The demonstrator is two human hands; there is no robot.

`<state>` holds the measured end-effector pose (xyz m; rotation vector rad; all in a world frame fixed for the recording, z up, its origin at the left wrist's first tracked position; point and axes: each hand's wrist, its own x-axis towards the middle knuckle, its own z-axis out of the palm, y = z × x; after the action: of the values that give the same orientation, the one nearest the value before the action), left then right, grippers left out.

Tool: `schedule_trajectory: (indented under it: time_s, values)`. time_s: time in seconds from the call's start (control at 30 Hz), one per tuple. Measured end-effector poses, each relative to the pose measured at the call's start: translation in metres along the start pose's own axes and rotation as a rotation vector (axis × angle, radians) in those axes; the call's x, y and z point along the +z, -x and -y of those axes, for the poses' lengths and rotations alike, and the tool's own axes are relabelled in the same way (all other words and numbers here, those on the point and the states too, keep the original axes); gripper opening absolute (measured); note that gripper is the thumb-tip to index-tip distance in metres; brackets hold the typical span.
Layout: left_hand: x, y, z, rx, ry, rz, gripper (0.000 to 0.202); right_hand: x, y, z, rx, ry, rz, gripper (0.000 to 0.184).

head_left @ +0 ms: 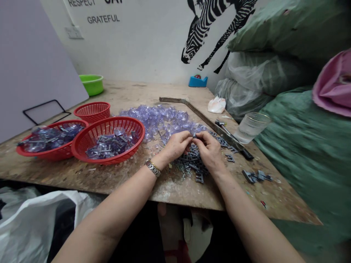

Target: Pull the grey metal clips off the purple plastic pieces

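Observation:
My left hand [178, 144], with a metal watch on its wrist, is closed in a pinch, its fingertips almost meeting those of my right hand [210, 149]. Between the two sets of fingertips shows a bit of a small grey plastic part [194, 135], pinched by my right hand. What my left fingers grip is mostly hidden. Under both hands lies a heap of grey plastic parts [193, 160], frame-like in shape, with tiny thin pieces at its left side. Just behind spreads a pile of clear purple plastic pieces [157, 118].
Two red baskets [109, 160] [52, 156] at left hold purple and grey pieces; another red basket [91, 109] stands behind. A long metal bar [203, 117] with a black handle crosses the right side, near a glass of water [251, 128]. Green sacks [301, 153] crowd the table's right edge.

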<state>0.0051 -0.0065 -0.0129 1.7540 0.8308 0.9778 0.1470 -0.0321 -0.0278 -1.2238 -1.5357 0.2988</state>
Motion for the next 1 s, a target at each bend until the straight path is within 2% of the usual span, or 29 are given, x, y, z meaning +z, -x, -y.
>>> schedule_trajectory:
  time_s: [0.13, 0.27, 0.4, 0.63, 1.0]
  values:
    - [0.0033, 0.0012, -0.0016, -0.019, 0.097, 0.065, 0.021, -0.0042, -0.0034, -0.0012, 0.027, -0.032, 0.022, 0.018]
    - [0.0063, -0.0009, 0.0012, -0.012, 0.21, 0.023, 0.019, -0.0044, -0.0072, -0.0052, 0.077, -0.191, 0.038, 0.017]
    - [0.0039, -0.0029, 0.0029, 0.007, 0.19, 0.0, 0.017, -0.0016, -0.0072, -0.0059, 0.108, -0.284, 0.031, 0.023]
    - [-0.0012, -0.0031, 0.0036, 0.022, 0.146, 0.008, 0.015, -0.0022, -0.0051, -0.0047, 0.068, -0.201, -0.013, 0.024]
    - [-0.0032, -0.0016, 0.0014, 0.015, 0.048, -0.005, 0.013, -0.0049, -0.0052, 0.0009, 0.042, -0.103, 0.005, 0.019]
